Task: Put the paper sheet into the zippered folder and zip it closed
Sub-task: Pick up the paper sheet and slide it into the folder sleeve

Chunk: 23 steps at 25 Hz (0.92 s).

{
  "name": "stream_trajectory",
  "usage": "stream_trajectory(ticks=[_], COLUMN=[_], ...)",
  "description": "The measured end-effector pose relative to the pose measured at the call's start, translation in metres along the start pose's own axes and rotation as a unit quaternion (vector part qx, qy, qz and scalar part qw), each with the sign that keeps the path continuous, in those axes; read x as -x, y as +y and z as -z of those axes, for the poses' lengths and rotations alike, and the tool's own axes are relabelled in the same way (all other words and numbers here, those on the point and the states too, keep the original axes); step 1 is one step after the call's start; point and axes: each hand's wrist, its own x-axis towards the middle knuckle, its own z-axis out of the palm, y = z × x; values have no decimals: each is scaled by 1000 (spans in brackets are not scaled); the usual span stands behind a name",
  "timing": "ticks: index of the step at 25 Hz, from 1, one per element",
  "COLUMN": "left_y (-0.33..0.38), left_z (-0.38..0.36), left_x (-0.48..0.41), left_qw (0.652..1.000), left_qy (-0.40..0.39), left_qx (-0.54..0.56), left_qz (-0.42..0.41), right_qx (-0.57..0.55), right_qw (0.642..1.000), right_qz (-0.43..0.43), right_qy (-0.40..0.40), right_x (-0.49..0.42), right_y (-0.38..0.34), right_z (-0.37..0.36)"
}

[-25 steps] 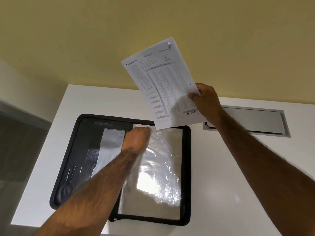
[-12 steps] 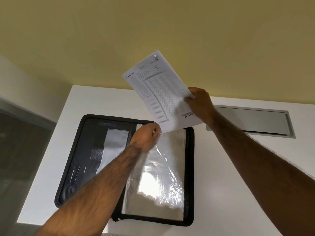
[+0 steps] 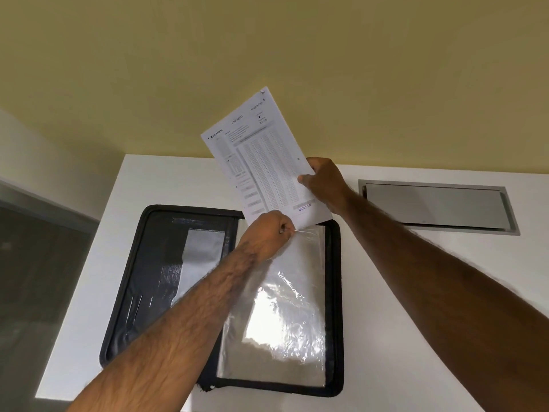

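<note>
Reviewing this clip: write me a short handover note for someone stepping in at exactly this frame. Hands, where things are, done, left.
Left hand: pinching the top edge of the clear plastic sleeve, lifting it open.
Right hand: gripping the paper sheet by its right edge, held in the air, bottom edge at the sleeve's mouth.
Zippered folder: lying open flat on the white table.
Done: folder opened, sheet picked up and lined up.
Left: slide the sheet into the sleeve, close the folder, zip it shut.
</note>
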Motion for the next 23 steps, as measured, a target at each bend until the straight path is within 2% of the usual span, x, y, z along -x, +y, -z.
stream_trajectory(ticks=[8,11,16,23], left_y=[24,34,56,70], left_z=[-14,-20,-44,-47], left_x=[9,13,28,29], left_qw=[999,996,980,976], left_qy=[31,75,154,182], left_qx=[-19,-39,-118,-114], left_qz=[-12,-9,50,38], right_qx=[-10,-11,-17,-27], right_qw=[1000,1000,999,999], right_qz=[-17,-20,-36,-38], right_qy=[11,16,27,20], right_x=[-5,-6,-8,-4], right_y=[8,9,9,9], right_z=[-12,-17,-22,-27])
